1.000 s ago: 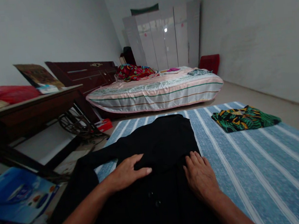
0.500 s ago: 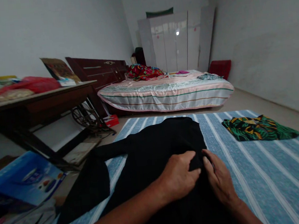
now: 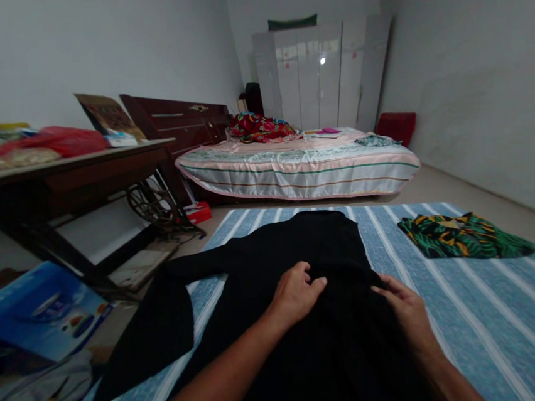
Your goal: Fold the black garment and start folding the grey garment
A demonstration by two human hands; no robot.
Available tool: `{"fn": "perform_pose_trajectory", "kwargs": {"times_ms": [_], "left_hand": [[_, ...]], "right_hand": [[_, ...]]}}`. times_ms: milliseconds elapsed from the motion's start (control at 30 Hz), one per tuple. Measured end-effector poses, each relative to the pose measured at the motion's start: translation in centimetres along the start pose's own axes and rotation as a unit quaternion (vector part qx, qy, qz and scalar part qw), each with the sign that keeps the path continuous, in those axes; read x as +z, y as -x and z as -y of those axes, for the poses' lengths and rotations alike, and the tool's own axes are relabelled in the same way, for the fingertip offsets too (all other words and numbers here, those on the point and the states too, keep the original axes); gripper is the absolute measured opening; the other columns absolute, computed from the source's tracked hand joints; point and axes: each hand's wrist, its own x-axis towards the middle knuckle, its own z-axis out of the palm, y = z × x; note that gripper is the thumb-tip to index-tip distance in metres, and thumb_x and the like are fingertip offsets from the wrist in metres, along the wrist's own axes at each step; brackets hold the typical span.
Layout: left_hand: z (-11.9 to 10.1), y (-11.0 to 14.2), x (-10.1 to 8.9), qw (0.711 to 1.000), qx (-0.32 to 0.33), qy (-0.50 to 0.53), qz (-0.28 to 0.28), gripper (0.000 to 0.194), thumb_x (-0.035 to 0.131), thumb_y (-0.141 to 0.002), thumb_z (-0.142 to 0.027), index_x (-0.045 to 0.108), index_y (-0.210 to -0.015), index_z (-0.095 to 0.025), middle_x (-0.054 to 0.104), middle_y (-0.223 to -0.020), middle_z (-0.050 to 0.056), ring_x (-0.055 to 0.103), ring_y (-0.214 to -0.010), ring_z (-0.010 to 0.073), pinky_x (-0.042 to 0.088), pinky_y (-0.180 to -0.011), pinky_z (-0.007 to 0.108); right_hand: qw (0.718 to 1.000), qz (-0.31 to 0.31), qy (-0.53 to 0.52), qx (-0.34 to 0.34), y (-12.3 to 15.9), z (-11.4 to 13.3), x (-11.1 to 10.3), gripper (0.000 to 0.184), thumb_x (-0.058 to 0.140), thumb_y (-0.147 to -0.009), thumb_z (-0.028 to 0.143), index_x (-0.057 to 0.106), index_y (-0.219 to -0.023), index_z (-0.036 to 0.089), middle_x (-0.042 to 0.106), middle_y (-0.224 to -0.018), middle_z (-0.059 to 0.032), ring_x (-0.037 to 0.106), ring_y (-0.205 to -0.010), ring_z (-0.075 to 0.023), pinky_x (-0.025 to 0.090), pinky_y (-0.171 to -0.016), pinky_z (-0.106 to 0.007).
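A black long-sleeved top (image 3: 263, 251) lies spread out, its collar at the far end and one sleeve bent out to the left. My left hand (image 3: 298, 293) is on the middle of it, fingers curled and thumb close to them, gripping a bit of the cloth. At the right edge of the top, my right hand (image 3: 404, 301) pinches the fabric between thumb and fingers. A raised fold of black cloth runs between the two hands. The near end of the top is partly hidden by my forearms.
Beneath lies a blue striped sheet (image 3: 476, 306). A folded green and yellow patterned garment (image 3: 464, 235) is on its right side. On the left are a blue box (image 3: 42, 313), grey cloth (image 3: 40, 389) and a sewing-machine table (image 3: 80, 174). Behind stands a bed (image 3: 302, 172).
My left hand has moved left across the top, away from my right hand. My right hand has shifted slightly right and down, and the cloth between them is drawn out.
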Motion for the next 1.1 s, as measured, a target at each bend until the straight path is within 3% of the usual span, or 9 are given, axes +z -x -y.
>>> {"fn": "perform_pose_trajectory", "kwargs": {"times_ms": [100, 267, 333, 433, 567, 700, 833, 967, 1100], "left_hand": [[0.6, -1.1, 0.6, 0.992, -0.069, 0.079, 0.064, 0.047, 0.062, -0.075, -0.033, 0.054, -0.114, -0.008, 0.063, -0.079, 0.005, 0.060, -0.063, 0.0150, 0.044, -0.049, 0.022], [-0.8, -2.0, 2.7, 0.973, -0.116, 0.169, 0.103, 0.050, 0.062, -0.073, -0.018, 0.050, -0.120, -0.005, 0.060, -0.074, 0.002, 0.053, -0.050, 0.0090, 0.035, -0.040, 0.018], [-1.3, -2.4, 3.5, 0.984, -0.086, 0.130, 0.092, 0.044, 0.061, -0.071, -0.012, 0.056, -0.114, -0.006, 0.060, -0.070, 0.002, 0.053, -0.051, 0.0097, 0.038, -0.043, 0.019], [-1.8, -2.7, 4.3, 0.997, 0.029, 0.037, 0.059, 0.030, 0.060, -0.070, -0.011, 0.067, -0.099, -0.010, 0.065, -0.072, 0.003, 0.059, -0.062, 0.0135, 0.045, -0.057, 0.022], [-2.4, -2.3, 4.9, 0.987, 0.146, -0.021, 0.062, 0.029, 0.054, -0.074, -0.012, 0.070, -0.098, -0.016, 0.070, -0.081, 0.003, 0.063, -0.077, 0.0162, 0.048, -0.074, 0.024], [-2.9, -2.0, 5.3, 0.984, 0.163, -0.032, 0.058, 0.031, 0.051, -0.076, -0.014, 0.070, -0.101, -0.017, 0.071, -0.086, 0.003, 0.064, -0.082, 0.0171, 0.048, -0.078, 0.024], [-3.8, -2.1, 5.4, 0.984, 0.166, -0.032, 0.061, 0.033, 0.050, -0.075, -0.013, 0.070, -0.101, -0.018, 0.072, -0.088, 0.003, 0.064, -0.082, 0.0171, 0.048, -0.076, 0.024], [-4.9, -1.9, 5.8, 0.980, 0.172, -0.028, 0.092, 0.031, 0.049, -0.075, -0.013, 0.072, -0.096, -0.016, 0.072, -0.082, 0.005, 0.064, -0.075, 0.0182, 0.048, -0.069, 0.024], [-5.2, -1.2, 6.8, 0.973, 0.202, -0.016, 0.111, 0.030, 0.049, -0.076, -0.014, 0.072, -0.095, -0.018, 0.071, -0.084, 0.005, 0.064, -0.075, 0.0186, 0.047, -0.066, 0.024]], "right_hand": [[0.999, -0.019, 0.039, -0.016, -0.2, 0.2, -0.3, 0.043, 0.072, -0.055, 0.040, 0.068, -0.093, 0.021, 0.072, -0.085, -0.0027, 0.064, -0.091, -0.0284, 0.048, -0.082, -0.038], [0.961, -0.109, 0.208, -0.143, -0.4, 0.8, -0.8, 0.057, 0.050, -0.072, 0.055, 0.064, -0.111, 0.014, 0.063, -0.117, -0.0106, 0.050, -0.117, -0.0295, 0.033, -0.102, -0.042], [0.948, -0.121, 0.247, -0.160, -0.4, 0.9, -0.9, 0.063, 0.042, -0.078, 0.059, 0.060, -0.116, 0.012, 0.061, -0.119, -0.0132, 0.050, -0.118, -0.0292, 0.032, -0.103, -0.043], [0.939, -0.105, 0.278, -0.172, -0.5, 0.7, -1.0, 0.066, 0.044, -0.077, 0.062, 0.060, -0.117, 0.013, 0.060, -0.120, -0.0136, 0.050, -0.116, -0.0303, 0.034, -0.101, -0.043], [0.937, -0.065, 0.307, -0.152, -0.7, -0.1, -1.3, 0.065, 0.056, -0.072, 0.061, 0.058, -0.119, 0.017, 0.058, -0.124, -0.0124, 0.050, -0.117, -0.0305, 0.036, -0.100, -0.045], [0.911, -0.044, 0.353, -0.209, -1.1, -1.0, -1.5, 0.061, 0.061, -0.071, 0.056, 0.058, -0.119, 0.019, 0.058, -0.123, -0.0111, 0.050, -0.116, -0.0286, 0.037, -0.100, -0.045], [0.889, 0.019, 0.368, -0.273, -1.4, -1.7, -1.3, 0.058, 0.062, -0.071, 0.052, 0.058, -0.119, 0.020, 0.053, -0.127, -0.0109, 0.046, -0.120, -0.0279, 0.034, -0.103, -0.046], [0.899, 0.032, 0.360, -0.248, -1.3, -1.8, -0.8, 0.052, 0.064, -0.068, 0.045, 0.061, -0.112, 0.018, 0.053, -0.127, -0.0118, 0.046, -0.120, -0.0297, 0.033, -0.103, -0.046], [0.917, 0.019, 0.332, -0.222, -1.1, -1.0, -0.7, 0.037, 0.058, -0.064, 0.033, 0.066, -0.097, 0.019, 0.065, -0.104, -0.0069, 0.058, -0.100, -0.0267, 0.044, -0.088, -0.038]]}}
